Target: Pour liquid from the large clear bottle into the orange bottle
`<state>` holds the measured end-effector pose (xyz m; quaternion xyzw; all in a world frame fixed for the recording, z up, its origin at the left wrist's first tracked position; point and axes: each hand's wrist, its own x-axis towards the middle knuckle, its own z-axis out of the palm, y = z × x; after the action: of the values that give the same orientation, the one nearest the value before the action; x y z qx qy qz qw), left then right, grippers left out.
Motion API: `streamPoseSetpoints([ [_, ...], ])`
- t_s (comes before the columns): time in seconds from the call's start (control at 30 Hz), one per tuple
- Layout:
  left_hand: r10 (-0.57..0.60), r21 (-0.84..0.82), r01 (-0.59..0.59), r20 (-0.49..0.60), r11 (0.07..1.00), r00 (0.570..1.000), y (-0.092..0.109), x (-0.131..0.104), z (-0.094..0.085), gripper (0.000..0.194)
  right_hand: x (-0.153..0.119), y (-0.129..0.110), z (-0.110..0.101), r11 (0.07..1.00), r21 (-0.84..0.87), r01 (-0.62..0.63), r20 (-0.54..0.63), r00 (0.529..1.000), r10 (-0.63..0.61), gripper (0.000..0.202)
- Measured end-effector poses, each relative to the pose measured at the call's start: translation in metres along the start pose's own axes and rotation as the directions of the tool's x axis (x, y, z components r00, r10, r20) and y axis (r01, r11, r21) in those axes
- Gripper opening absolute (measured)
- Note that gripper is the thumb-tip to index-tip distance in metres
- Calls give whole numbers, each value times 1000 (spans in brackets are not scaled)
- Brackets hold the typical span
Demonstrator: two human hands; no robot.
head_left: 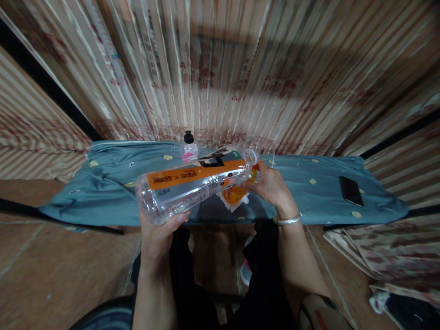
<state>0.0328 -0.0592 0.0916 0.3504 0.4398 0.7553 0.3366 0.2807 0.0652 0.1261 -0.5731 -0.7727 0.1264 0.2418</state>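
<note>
A large clear plastic bottle [192, 181] with an orange and grey label lies tilted across the view, its open-looking mouth up at the right. Its base rests in my left hand [160, 229], whose fingers wrap underneath with the thumb along the side. At the neck end, my right hand [271, 183] is closed around an amber see-through piece [255, 174], partly hidden by the bottle. I cannot tell whether this hand also touches the neck. Beneath the bottle, an orange container [232, 196] sits on crumpled white paper [237, 206], mostly covered.
A small clear bottle with a black cap [188, 137] and pink label stands at the back of the blue cloth-covered table [299, 201]. A dark phone [351, 190] lies at the right. Pleated curtains [223, 82] hang behind; black poles [51, 78] frame both sides.
</note>
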Motion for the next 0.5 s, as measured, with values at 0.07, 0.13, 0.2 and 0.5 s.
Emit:
streamPoseSetpoints([
  [0.07, -2, -12, 2, 7, 1000, 1000, 0, 0, -1, 68, 0, 0, 0, 1000, 1, -7, 1, 1000, 7, 57],
  [0.13, -4, -16, 4, 12, 1000, 1000, -1, 0, -2, 69, 0, 0, 0, 1000, 8, -2, -1, 1000, 2, 56],
  [0.2, -4, -4, 4, 24, 1000, 1000, -3, -1, -5, 70, 0, 0, 0, 1000, 16, 8, -2, 1000, -8, 56],
  [0.5, 23, -25, -23, 20, 999, 1000, -5, 0, -3, 80, 1, 0, 0, 1000, -21, -13, 2, 1000, 13, 57],
])
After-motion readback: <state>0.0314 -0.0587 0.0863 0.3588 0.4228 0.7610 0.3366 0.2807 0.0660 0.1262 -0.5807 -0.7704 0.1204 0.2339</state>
